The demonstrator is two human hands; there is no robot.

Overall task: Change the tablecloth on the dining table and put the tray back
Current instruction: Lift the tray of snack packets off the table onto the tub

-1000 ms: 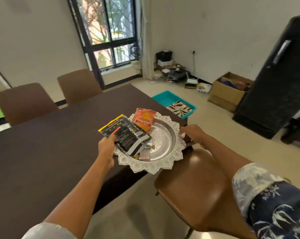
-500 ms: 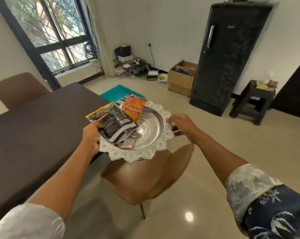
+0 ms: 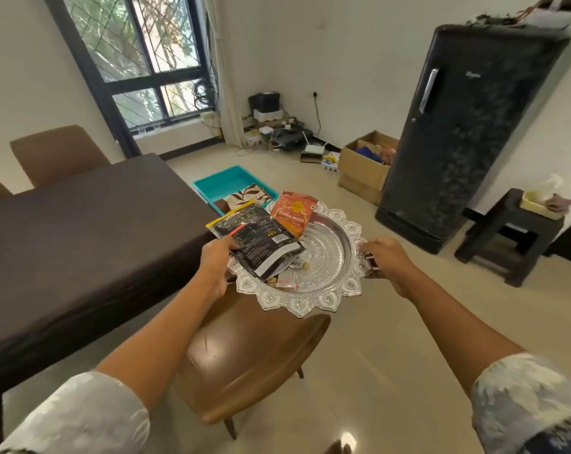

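Starting at the left, we see the worktop point(image 3: 81, 231) under a smooth dark cloth point(image 3: 58, 299) that hangs over its near edge, with nothing standing on the part in view. Our left hand point(image 3: 217, 263) grips the left rim of the tray point(image 3: 326, 301), thumb on top beside a black packet point(image 3: 261, 245). The tray is in the air, off the worktop's corner and above a chair point(image 3: 245, 358). It also carries an orange packet point(image 3: 294, 214) and a few small bits we cannot make out.

Behind it, on the floor, a bin point(image 3: 225, 185) holds a folded cloth point(image 3: 245, 196) with a leaf pattern. Our right hand point(image 3: 385, 260) clasps the right rim, fingers curled under it. Further right stand a fridge point(image 3: 467, 136) and a stool point(image 3: 507, 240).

We cannot tell whether the dark cloth is the old one or the new one. If it is the old one, we judge that the task has barely begun: the tray needs a resting place, the cloths must be swapped, and the tray must go back. If it is the new one, only setting the tray down remains.
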